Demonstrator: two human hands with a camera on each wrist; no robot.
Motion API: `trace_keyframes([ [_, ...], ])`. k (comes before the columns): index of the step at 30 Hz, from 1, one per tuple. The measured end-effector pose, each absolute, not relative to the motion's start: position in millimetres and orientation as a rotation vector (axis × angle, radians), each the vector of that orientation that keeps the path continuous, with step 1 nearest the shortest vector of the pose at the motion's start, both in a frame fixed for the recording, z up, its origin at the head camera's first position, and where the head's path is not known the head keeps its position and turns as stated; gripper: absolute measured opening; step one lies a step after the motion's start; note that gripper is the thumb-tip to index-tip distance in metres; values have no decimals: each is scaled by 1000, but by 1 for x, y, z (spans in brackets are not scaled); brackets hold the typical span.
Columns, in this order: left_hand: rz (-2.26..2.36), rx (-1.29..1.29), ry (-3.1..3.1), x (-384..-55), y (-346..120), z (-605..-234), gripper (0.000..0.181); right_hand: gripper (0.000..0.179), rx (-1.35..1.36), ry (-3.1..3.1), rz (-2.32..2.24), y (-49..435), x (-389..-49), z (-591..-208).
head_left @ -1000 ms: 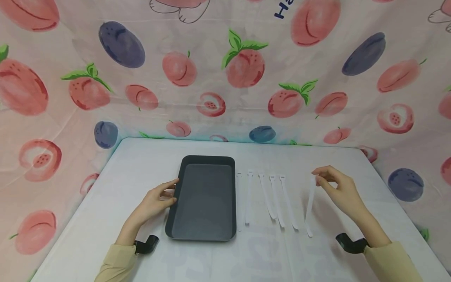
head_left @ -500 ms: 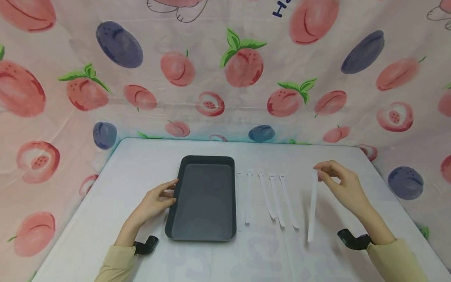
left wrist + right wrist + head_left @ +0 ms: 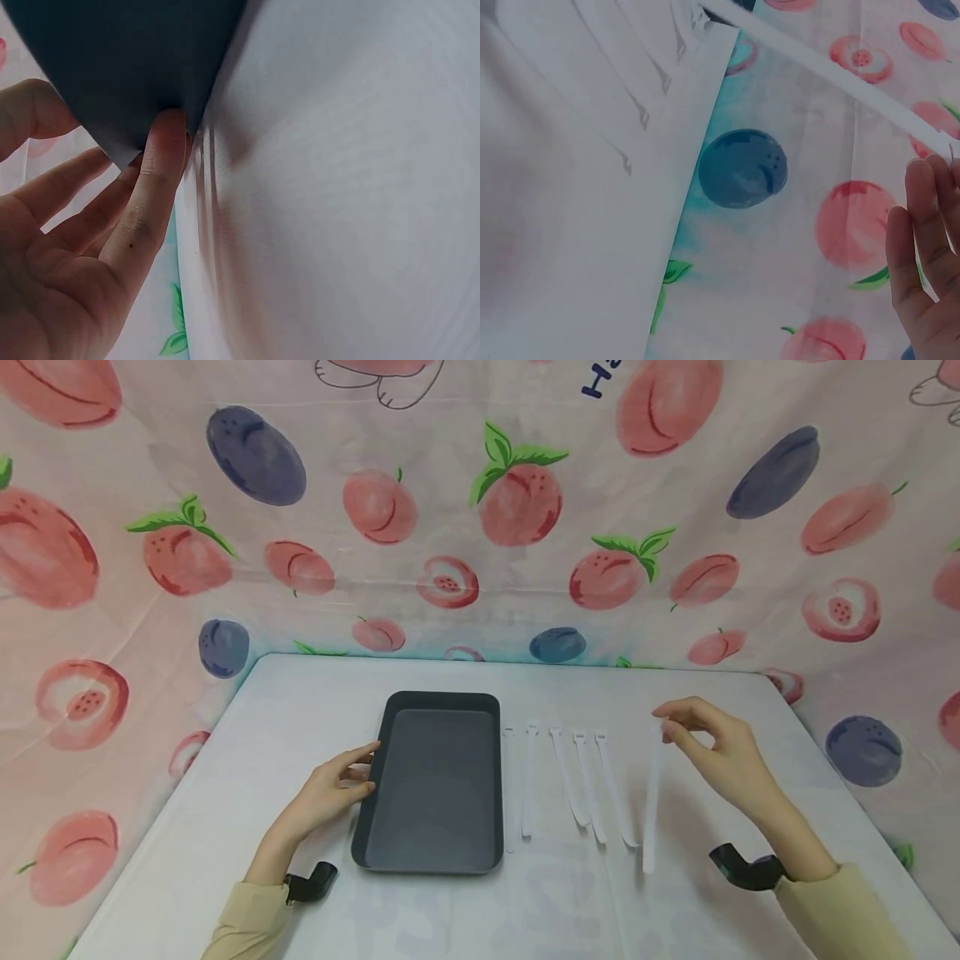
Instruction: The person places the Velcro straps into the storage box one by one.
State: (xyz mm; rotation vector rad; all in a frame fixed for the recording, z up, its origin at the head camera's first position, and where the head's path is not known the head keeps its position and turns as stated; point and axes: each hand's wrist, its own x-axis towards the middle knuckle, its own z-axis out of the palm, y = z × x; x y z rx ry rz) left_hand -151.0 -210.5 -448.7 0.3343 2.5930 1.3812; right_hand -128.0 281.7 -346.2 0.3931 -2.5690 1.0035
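A dark grey rectangular tray (image 3: 427, 785) lies on the white table, left of centre. My left hand (image 3: 330, 785) touches its left side with thumb and fingers; in the left wrist view my left hand (image 3: 112, 217) has its fingers fairly straight against the dark outer wall. My right hand (image 3: 716, 752) pinches the top end of a white cable tie (image 3: 651, 810), a flat strip that hangs down. In the right wrist view the same cable tie (image 3: 840, 71) slants away from the fingers. Between tray and right hand, several similar white cable ties (image 3: 588, 793) lie side by side.
The table (image 3: 570, 910) is covered in white, with its far edge against a fruit-printed cloth backdrop (image 3: 465, 510). A black wrist device (image 3: 311, 883) sits on the left wrist, and a similar one (image 3: 750, 868) on the right.
The held cable tie, bent at its lower end a second ago, now hangs straight. My right hand has risen slightly, then shifted left. My left hand and the tray stay in place.
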Motion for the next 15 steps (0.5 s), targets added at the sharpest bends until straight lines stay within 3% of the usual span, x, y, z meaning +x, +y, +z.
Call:
trace_keyframes([
  [15,1363,332,2605,-152,-211,-450,61,22,545,-2450,1056,247,-131,-340],
])
